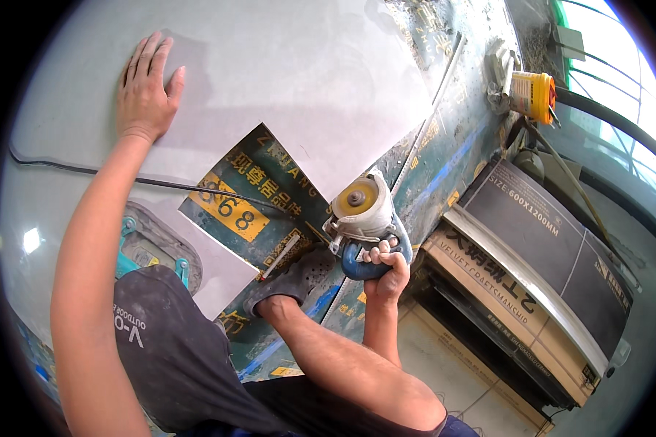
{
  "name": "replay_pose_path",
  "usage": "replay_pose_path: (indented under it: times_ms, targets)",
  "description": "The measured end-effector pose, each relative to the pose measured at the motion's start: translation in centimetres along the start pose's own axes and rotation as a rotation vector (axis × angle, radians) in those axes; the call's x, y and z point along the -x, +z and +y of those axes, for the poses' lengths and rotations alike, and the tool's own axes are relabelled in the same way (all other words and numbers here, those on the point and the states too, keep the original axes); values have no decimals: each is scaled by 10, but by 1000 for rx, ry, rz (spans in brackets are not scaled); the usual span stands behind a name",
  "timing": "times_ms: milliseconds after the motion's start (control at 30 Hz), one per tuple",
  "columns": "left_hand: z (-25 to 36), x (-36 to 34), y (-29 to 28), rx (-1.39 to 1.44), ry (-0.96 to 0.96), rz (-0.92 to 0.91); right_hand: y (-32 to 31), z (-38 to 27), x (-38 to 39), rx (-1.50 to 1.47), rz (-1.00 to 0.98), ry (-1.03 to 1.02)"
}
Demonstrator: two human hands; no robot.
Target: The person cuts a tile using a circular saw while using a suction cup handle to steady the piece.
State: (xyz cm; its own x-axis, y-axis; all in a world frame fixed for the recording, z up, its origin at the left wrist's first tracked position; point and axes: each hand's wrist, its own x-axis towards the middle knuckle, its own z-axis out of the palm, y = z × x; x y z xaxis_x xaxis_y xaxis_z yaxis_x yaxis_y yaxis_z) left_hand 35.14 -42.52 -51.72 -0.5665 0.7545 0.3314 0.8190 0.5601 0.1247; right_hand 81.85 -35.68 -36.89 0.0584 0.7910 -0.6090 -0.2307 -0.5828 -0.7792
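Observation:
My left hand (150, 95) lies flat with spread fingers on a large pale grey tile (299, 80). A square corner is cut out of this tile, and dark green printed floor sheeting (259, 175) shows through the notch. In my right hand (388, 266) is a handheld tile saw (364, 218), gripped by its blue handle. Its round yellow disc (357, 197) faces up, near the tile's edge by the notch. From the saw's side a black cord (175, 186) runs left across the notch and the tile, passing by my left forearm.
Beside my knee sits a turquoise-handled suction lifter (153, 251). A white pen-like stick (280, 255) lies in the notch by my grey clog (299, 277). One long metal straightedge (430, 116) rests on the sheeting. Stacked tile boxes (517, 269) and a yellow bucket (533, 96) stand right.

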Motion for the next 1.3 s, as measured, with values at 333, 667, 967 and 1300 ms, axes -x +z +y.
replay_pose_path:
  times_ms: [333, 667, 967, 1300]
  targets:
    - [1, -2, 2, 9, 9, 8, -4, -1, 4, -8, -11, 23]
    - [1, -2, 4, -13, -8, -4, 1, -5, 12, 26, -38, 47]
    - [0, -1, 4, -17, -3, -4, -4, -2, 13, 26, -44, 51]
    - [0, -1, 1, -25, -9, -16, -3, 1, 9, -2, -35, 46]
